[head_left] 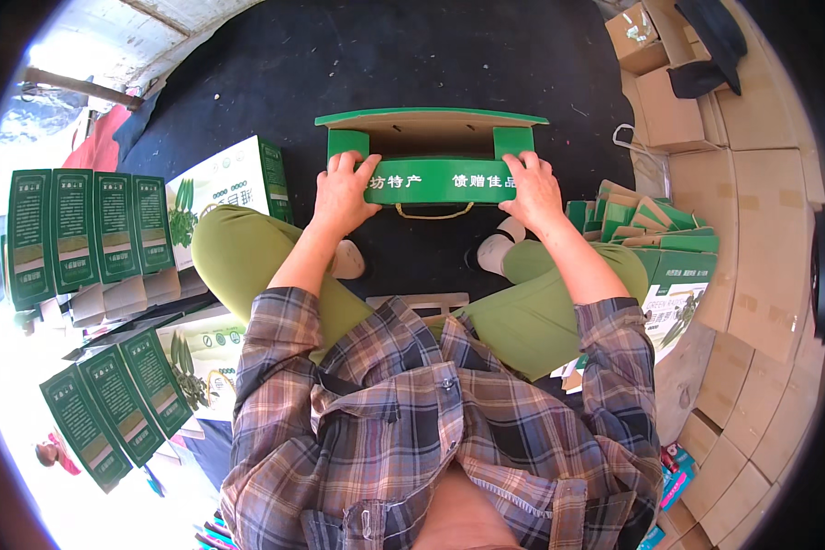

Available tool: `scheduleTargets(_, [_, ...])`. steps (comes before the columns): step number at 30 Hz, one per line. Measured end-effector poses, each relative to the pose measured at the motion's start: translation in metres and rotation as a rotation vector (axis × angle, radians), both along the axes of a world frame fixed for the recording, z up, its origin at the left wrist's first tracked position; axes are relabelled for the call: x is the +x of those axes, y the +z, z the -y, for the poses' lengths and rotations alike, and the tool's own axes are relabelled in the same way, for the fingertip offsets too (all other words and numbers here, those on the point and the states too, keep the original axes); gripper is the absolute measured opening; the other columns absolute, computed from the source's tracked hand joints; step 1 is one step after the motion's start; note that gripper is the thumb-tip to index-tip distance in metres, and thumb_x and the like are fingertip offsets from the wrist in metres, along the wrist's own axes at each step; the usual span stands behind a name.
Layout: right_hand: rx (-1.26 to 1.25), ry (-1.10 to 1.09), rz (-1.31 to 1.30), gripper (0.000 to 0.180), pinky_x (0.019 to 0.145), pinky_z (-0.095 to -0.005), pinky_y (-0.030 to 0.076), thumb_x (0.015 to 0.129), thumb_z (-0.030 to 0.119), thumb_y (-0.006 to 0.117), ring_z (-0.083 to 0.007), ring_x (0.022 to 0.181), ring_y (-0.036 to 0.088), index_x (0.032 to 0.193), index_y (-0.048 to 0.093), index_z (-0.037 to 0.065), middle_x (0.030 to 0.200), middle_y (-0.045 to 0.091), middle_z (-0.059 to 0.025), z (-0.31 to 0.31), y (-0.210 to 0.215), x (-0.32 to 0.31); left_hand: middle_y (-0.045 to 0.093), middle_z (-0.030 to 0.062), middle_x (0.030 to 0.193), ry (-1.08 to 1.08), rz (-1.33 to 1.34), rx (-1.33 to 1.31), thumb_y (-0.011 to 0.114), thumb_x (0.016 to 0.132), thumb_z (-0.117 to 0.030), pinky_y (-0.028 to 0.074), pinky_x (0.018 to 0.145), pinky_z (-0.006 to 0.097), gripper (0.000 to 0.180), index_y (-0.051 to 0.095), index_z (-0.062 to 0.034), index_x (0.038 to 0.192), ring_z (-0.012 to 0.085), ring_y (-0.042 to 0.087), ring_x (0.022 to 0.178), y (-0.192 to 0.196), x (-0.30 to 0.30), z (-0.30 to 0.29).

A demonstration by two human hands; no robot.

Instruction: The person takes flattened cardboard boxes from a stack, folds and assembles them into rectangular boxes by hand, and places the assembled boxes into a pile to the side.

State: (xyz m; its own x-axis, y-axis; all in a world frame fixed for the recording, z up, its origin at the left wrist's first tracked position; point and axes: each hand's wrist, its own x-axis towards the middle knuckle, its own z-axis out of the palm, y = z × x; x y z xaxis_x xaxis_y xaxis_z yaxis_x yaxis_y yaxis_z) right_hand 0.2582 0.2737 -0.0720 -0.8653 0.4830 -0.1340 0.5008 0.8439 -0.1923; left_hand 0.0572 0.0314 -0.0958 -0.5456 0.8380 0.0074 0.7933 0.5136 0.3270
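In front of my knees is a green cardboard gift box (pixel 440 181) with white lettering on its near panel. Its far flap stands raised, and the brown inside shows between the flap and that panel. A yellowish cord handle (pixel 435 214) hangs from the near side. My left hand (pixel 346 194) grips the left end of the box, thumb along the panel. At the opposite end, my right hand (pixel 533 191) holds it the same way. The fingertips of both hands are partly hidden behind the cardboard.
Green-and-white boxes (pixel 98 225) stand in rows on my left. Beside my right knee sits a stack of flattened or open green cartons (pixel 646 220). Brown cardboard cartons (pixel 761 220) are piled along the right side. A black sheet (pixel 339 55) covers the floor ahead.
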Motion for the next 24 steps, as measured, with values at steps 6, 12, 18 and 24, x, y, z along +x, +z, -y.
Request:
scheduleTargets(6, [-0.01, 0.009, 0.023, 0.079, 0.093, -0.044, 0.048, 0.056, 0.01, 0.084, -0.0353, 0.113, 0.048, 0.127, 0.05, 0.01, 0.122, 0.047, -0.0112, 0.0, 0.002, 0.001, 0.05, 0.0087, 0.116, -0.03, 0.012, 0.022, 0.083, 0.055, -0.018, 0.046, 0.082, 0.045, 0.078, 0.053, -0.0171, 0.127, 0.029, 0.048, 0.112, 0.0, -0.002, 0.002])
scheduleTargets(12, [-0.023, 0.007, 0.043, 0.081, 0.094, -0.0449, 0.048, 0.058, 0.012, 0.083, -0.0374, 0.119, 0.044, 0.131, 0.047, 0.012, 0.131, 0.042, -0.012, -0.006, -0.003, 0.004, 0.049, 0.0091, 0.117, -0.039, 0.039, 0.009, 0.084, 0.056, -0.02, 0.043, 0.088, 0.047, 0.081, 0.05, -0.0179, 0.13, 0.0293, 0.046, 0.115, -0.007, -0.002, -0.004])
scheduleTargets(18, [-0.001, 0.026, 0.159, 0.094, 0.096, -0.049, 0.045, 0.065, 0.013, 0.08, -0.0408, 0.133, 0.032, 0.143, 0.029, 0.022, 0.152, 0.022, -0.0105, -0.002, -0.011, -0.004, 0.044, 0.0097, 0.128, 0.032, -0.104, -0.065, 0.085, 0.058, -0.029, 0.025, 0.105, 0.059, 0.098, 0.036, -0.0178, 0.142, 0.0316, 0.038, 0.125, -0.017, 0.005, -0.004])
scheduleTargets(24, [-0.02, -0.003, 0.196, 0.098, 0.101, -0.0463, 0.042, 0.068, 0.009, 0.075, -0.0427, 0.133, 0.031, 0.148, 0.021, 0.022, 0.155, 0.015, -0.0098, -0.004, -0.015, -0.001, 0.047, 0.0126, 0.124, -0.201, -0.094, 0.075, 0.083, 0.06, -0.024, 0.026, 0.107, 0.051, 0.092, 0.038, -0.0076, 0.139, 0.0314, 0.042, 0.12, -0.025, 0.003, -0.01])
